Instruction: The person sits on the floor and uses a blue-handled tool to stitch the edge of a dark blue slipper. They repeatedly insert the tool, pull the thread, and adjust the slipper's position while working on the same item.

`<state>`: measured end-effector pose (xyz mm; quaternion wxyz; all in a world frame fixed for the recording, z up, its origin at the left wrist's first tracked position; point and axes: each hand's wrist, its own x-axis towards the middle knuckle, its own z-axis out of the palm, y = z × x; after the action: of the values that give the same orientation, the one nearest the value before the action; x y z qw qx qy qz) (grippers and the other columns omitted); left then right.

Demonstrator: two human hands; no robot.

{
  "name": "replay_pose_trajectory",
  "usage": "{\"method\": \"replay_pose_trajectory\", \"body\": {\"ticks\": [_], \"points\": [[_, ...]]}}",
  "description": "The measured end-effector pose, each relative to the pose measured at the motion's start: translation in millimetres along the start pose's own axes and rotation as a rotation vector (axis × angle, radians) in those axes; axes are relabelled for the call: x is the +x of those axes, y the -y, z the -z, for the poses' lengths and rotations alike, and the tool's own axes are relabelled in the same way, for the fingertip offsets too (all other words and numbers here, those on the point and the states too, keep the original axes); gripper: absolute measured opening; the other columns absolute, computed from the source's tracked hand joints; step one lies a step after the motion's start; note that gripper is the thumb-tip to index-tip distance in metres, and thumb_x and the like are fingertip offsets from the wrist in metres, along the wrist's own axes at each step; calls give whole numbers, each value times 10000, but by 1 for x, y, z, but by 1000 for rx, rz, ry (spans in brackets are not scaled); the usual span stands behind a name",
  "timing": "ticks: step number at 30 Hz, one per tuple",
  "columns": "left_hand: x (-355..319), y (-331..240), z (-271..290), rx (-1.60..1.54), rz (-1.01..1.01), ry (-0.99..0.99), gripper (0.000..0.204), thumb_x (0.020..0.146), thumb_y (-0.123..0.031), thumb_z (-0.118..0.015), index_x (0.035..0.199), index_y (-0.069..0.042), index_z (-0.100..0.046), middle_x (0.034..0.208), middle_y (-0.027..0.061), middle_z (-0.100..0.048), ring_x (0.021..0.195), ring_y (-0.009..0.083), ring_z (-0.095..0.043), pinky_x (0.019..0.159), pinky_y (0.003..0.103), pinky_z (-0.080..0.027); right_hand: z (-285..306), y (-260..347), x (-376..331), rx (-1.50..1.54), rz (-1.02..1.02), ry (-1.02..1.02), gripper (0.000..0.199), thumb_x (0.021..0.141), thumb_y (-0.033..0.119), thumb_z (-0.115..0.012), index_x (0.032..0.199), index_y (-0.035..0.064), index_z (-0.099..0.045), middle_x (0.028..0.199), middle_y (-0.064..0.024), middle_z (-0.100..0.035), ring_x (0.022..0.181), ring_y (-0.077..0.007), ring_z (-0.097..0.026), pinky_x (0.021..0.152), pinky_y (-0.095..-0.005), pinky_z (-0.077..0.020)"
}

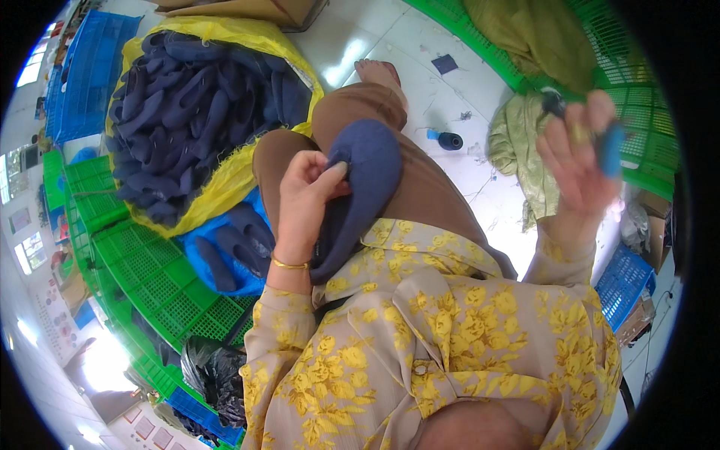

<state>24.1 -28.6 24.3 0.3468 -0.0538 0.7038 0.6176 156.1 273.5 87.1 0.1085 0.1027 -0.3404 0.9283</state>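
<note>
One navy shoe (371, 154) under way; full yellow sack (232, 28), ten o'clock: finished or waiting, unclear.
Left hand (304, 191) pinches its edge; right hand (571, 154), two o'clock, curls round blurred blue item (612, 150).

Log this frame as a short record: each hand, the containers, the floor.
left hand: pinching the rim of a navy shoe over the lap
right hand: raised off to the right, apart from the shoe, with a blue item too blurred to identify
yellow sack: left of the legs, full of similar shoes
blue bag: beside the sack, a few shoes on it
floor: dark spool, dark square piece
</note>
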Motion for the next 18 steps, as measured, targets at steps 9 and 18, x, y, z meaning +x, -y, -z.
{"method": "replay_pose_trajectory", "body": {"ticks": [9, 18], "points": [[1, 3, -4, 465, -344, -136, 89, 912, -91, -640, 914, -31, -575, 806, -8, -602, 711, 71, -589, 641, 218, -526, -63, -17, 4, -114, -295, 929, 394, 863, 111, -602, 1235, 16, -515, 1042, -140, -602, 853, -336, -592, 665, -409, -472], [-12, -25, -10, 585, -192, 94, 126, 878, -103, -685, 832, 6, -643, 755, -14, -588, 645, 57, -530, 599, 207, -436, -125, -55, 7, -147, -496, 1053, 460, 755, -25, -548, 1183, 74, -415, 1092, -177, -539, 950, -388, -574, 733, -442, -473]]}}
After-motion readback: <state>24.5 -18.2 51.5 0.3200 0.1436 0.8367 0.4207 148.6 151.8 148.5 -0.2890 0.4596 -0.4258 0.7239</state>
